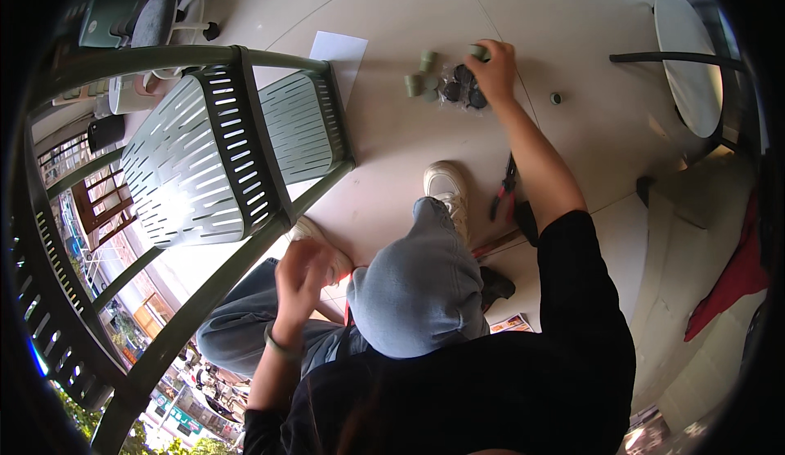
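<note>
Bent knees in grey jeans [421, 291] fill the middle, with a green metal chair [237, 136] at ten o'clock and red pliers [502, 192] at two o'clock on the floor. At twelve o'clock, the right hand [494, 69] closes its fingers on a small green cap [479, 51] beside more caps [419, 77] and a bag of dark discs [458, 91]. At seven o'clock, the left hand [301, 279] is blurred, grip unclear.
</note>
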`<state>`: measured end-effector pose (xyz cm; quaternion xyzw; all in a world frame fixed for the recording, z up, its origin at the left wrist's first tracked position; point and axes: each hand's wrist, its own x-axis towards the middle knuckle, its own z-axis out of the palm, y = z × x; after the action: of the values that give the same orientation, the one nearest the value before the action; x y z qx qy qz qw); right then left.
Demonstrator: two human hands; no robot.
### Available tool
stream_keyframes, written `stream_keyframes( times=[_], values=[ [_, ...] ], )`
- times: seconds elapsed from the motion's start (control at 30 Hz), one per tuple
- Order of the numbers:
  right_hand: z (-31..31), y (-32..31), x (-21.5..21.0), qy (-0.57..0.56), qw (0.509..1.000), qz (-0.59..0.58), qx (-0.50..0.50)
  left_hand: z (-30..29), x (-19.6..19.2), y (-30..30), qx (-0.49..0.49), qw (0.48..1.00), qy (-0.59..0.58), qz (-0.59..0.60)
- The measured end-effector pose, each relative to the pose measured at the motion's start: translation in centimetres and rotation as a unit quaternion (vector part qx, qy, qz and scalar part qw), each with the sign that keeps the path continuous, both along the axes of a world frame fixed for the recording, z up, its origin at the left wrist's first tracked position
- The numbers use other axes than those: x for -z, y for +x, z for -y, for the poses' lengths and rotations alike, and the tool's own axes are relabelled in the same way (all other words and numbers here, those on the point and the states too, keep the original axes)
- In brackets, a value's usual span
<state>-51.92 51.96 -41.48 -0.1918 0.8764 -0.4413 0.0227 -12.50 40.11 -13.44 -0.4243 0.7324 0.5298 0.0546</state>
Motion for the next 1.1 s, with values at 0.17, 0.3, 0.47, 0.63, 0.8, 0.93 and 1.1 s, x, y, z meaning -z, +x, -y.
stream_keyframes(
  times=[0.17, 0.3, 0.47, 0.63, 0.8, 0.93, 1.1],
  values=[
    [3.6, 11.8, -7.8, -0.150, 0.952, 0.078, -0.256, 1.9, 15.5, -13.4, -0.268, 0.806, 0.485, -0.209],
    [4.9, 11.4, -6.8, -0.147, 0.930, 0.212, -0.264, 4.0, 21.6, -16.2, -0.257, 0.681, 0.646, -0.230],
    [8.8, 7.2, 0.4, 0.237, 0.951, -0.022, -0.198, 4.1, 24.3, -15.4, -0.298, 0.669, 0.641, -0.229],
    [10.9, 7.7, 5.2, 0.268, 0.938, 0.054, -0.212, 5.7, 27.3, -16.3, -0.426, 0.782, 0.454, -0.039],
    [9.4, 6.6, 7.4, 0.218, 0.939, 0.023, -0.266, 6.7, 30.2, -18.5, -0.348, 0.936, 0.046, 0.029],
    [8.7, 6.4, 8.1, 0.044, 0.968, -0.070, -0.236, 8.1, 30.7, -21.0, -0.162, 0.956, -0.119, 0.213],
    [9.5, 7.3, 7.5, 0.112, 0.974, -0.055, -0.189, 9.7, 29.9, -22.7, 0.057, 0.952, -0.226, 0.197]
  ],
)
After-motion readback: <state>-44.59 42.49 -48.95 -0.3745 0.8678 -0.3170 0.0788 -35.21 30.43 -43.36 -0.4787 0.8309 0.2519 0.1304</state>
